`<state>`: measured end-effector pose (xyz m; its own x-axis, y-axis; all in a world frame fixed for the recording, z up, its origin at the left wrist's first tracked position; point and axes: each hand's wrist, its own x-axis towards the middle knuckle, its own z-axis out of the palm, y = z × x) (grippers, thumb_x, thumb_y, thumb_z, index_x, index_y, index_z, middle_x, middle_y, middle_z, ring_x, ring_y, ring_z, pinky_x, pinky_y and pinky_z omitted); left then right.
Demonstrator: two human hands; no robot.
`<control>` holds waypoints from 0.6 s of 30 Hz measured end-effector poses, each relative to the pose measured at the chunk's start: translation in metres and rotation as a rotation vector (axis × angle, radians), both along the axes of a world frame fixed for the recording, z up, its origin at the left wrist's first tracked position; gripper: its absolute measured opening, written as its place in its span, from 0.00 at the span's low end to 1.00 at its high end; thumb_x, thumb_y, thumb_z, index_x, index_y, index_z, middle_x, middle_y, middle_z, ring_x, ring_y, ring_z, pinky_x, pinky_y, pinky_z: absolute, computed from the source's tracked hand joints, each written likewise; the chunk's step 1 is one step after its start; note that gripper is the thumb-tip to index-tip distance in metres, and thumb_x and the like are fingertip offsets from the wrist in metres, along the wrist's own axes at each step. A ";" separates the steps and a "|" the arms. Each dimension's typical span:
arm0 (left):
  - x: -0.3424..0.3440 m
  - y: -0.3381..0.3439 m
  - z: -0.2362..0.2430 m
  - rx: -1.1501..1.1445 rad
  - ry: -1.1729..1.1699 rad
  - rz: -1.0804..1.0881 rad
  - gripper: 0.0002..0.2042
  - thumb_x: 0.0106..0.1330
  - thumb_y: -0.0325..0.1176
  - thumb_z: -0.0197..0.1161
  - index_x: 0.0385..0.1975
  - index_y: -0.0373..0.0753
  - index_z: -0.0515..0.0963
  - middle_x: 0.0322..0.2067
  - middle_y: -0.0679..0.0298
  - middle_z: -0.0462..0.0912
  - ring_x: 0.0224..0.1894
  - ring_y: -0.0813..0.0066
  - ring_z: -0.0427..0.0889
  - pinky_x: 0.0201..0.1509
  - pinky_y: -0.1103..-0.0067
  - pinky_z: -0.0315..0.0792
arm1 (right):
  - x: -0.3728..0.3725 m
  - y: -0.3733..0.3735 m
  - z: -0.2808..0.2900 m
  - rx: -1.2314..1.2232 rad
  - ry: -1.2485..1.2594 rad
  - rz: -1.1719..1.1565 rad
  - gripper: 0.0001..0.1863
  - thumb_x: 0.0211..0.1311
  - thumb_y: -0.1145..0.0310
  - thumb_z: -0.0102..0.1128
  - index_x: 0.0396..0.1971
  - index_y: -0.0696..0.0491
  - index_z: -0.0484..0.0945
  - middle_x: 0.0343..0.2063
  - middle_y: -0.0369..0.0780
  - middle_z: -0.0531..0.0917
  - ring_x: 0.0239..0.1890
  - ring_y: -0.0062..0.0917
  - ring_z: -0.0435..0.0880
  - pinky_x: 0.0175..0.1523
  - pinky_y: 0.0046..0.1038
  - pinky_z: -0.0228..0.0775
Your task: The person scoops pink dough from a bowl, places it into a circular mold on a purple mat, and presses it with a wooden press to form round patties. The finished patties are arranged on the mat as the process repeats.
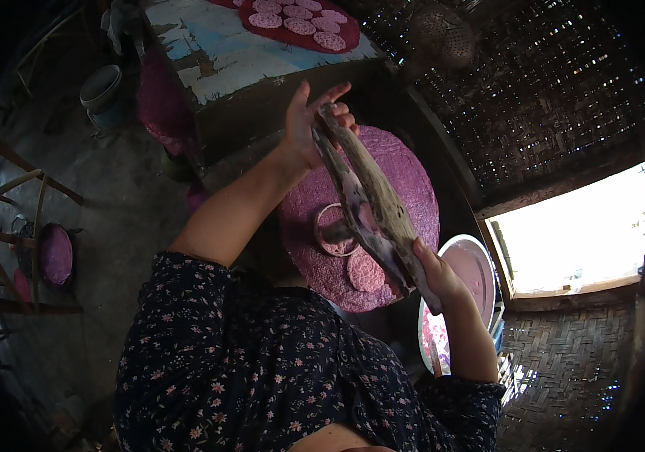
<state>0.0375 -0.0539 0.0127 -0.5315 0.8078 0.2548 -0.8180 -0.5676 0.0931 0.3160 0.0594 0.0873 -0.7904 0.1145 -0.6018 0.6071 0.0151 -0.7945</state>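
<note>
My left hand [316, 124] and my right hand [441, 275] hold a long wooden press [373, 184] by its two ends. It consists of two worn bars lying side by side, with pink smears between them and a short round stub sticking out on the left. Some left fingers curl around the far end while the thumb stands away. My right hand closes on the near end. Below the press lies a round purple-pink mat [409, 169]. On it are a pale ring [321, 235], partly behind the stub, and a lacy pink disc [365, 271].
Several pink discs lie on a red round mat [341, 41] on the worn table [224, 68]. A white-rimmed basin [480, 264] with pink contents stands right, by a bright window opening [578, 233]. Far left are a bucket [101, 87] and a wooden frame [6, 181].
</note>
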 end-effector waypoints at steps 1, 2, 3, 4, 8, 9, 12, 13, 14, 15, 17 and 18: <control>-0.005 -0.001 0.003 -0.032 0.013 0.014 0.31 0.66 0.62 0.32 0.50 0.41 0.66 0.17 0.72 0.67 0.23 0.74 0.70 0.40 0.68 0.67 | -0.004 -0.002 -0.001 0.054 -0.004 -0.021 0.34 0.67 0.42 0.35 0.37 0.62 0.76 0.23 0.41 0.79 0.25 0.23 0.78 0.34 0.25 0.70; -0.010 -0.002 0.006 -0.042 0.033 0.025 0.31 0.66 0.62 0.32 0.50 0.41 0.66 0.16 0.72 0.66 0.23 0.74 0.70 0.39 0.69 0.67 | -0.008 -0.003 0.000 0.097 -0.006 -0.029 0.33 0.67 0.43 0.36 0.37 0.62 0.76 0.23 0.41 0.79 0.24 0.23 0.78 0.33 0.25 0.71; -0.013 -0.001 0.008 -0.023 0.057 0.034 0.31 0.66 0.62 0.31 0.50 0.41 0.66 0.16 0.72 0.66 0.23 0.75 0.69 0.39 0.69 0.67 | -0.011 -0.003 0.001 0.127 0.001 -0.035 0.33 0.67 0.43 0.37 0.37 0.62 0.76 0.23 0.41 0.79 0.24 0.23 0.78 0.33 0.25 0.71; -0.016 0.000 0.011 -0.022 0.057 0.037 0.30 0.66 0.62 0.31 0.48 0.41 0.66 0.15 0.72 0.65 0.22 0.76 0.68 0.37 0.70 0.66 | -0.014 -0.002 0.003 0.207 0.003 -0.038 0.33 0.66 0.43 0.39 0.37 0.63 0.76 0.22 0.41 0.79 0.23 0.23 0.78 0.32 0.25 0.70; -0.011 0.013 0.012 -0.037 0.022 0.042 0.28 0.66 0.61 0.34 0.47 0.41 0.66 0.13 0.74 0.64 0.18 0.78 0.68 0.35 0.74 0.66 | -0.013 0.004 0.012 0.412 0.007 -0.048 0.33 0.65 0.43 0.43 0.37 0.65 0.75 0.22 0.40 0.78 0.22 0.22 0.77 0.30 0.25 0.70; -0.007 0.017 0.011 -0.058 -0.024 0.024 0.29 0.66 0.61 0.33 0.45 0.41 0.68 0.12 0.73 0.63 0.17 0.76 0.67 0.34 0.73 0.65 | -0.011 0.006 0.014 0.431 -0.007 -0.060 0.32 0.65 0.44 0.43 0.37 0.65 0.75 0.21 0.40 0.78 0.22 0.22 0.77 0.30 0.25 0.70; 0.007 0.023 0.006 -0.141 -0.114 -0.008 0.29 0.65 0.63 0.35 0.41 0.41 0.69 0.10 0.72 0.62 0.14 0.75 0.65 0.31 0.73 0.64 | 0.001 0.007 0.019 0.538 -0.036 -0.052 0.29 0.65 0.46 0.44 0.37 0.63 0.76 0.19 0.39 0.77 0.20 0.21 0.76 0.28 0.24 0.68; 0.012 0.022 0.004 -0.175 -0.136 -0.015 0.29 0.64 0.63 0.36 0.41 0.41 0.69 0.09 0.72 0.61 0.13 0.75 0.64 0.30 0.73 0.64 | 0.004 0.007 0.020 0.511 -0.088 -0.069 0.29 0.66 0.47 0.44 0.37 0.63 0.76 0.18 0.38 0.77 0.20 0.21 0.76 0.27 0.24 0.68; 0.016 0.021 0.003 -0.180 -0.150 -0.025 0.29 0.64 0.64 0.36 0.39 0.41 0.69 0.09 0.72 0.60 0.13 0.75 0.64 0.29 0.73 0.63 | 0.008 0.005 0.021 0.493 -0.067 -0.041 0.28 0.65 0.47 0.45 0.36 0.62 0.76 0.18 0.38 0.77 0.19 0.21 0.76 0.27 0.24 0.68; 0.020 0.017 0.001 -0.187 -0.162 -0.036 0.29 0.63 0.64 0.37 0.38 0.41 0.70 0.09 0.72 0.60 0.12 0.75 0.63 0.28 0.74 0.62 | 0.013 0.003 0.022 0.474 -0.076 -0.036 0.28 0.65 0.47 0.45 0.36 0.62 0.76 0.18 0.38 0.77 0.19 0.21 0.76 0.27 0.24 0.68; 0.024 0.009 0.000 -0.185 -0.151 -0.044 0.29 0.63 0.64 0.38 0.36 0.41 0.71 0.08 0.73 0.59 0.11 0.76 0.63 0.27 0.75 0.63 | 0.016 -0.002 0.019 0.438 -0.087 -0.032 0.27 0.65 0.47 0.45 0.35 0.61 0.76 0.18 0.38 0.77 0.19 0.21 0.76 0.27 0.24 0.68; 0.024 0.002 0.000 -0.177 -0.129 -0.044 0.30 0.63 0.64 0.37 0.36 0.41 0.72 0.07 0.74 0.59 0.11 0.77 0.64 0.26 0.75 0.64 | 0.017 -0.007 0.017 0.418 -0.092 -0.033 0.27 0.65 0.47 0.45 0.35 0.61 0.76 0.18 0.38 0.77 0.19 0.20 0.76 0.27 0.24 0.68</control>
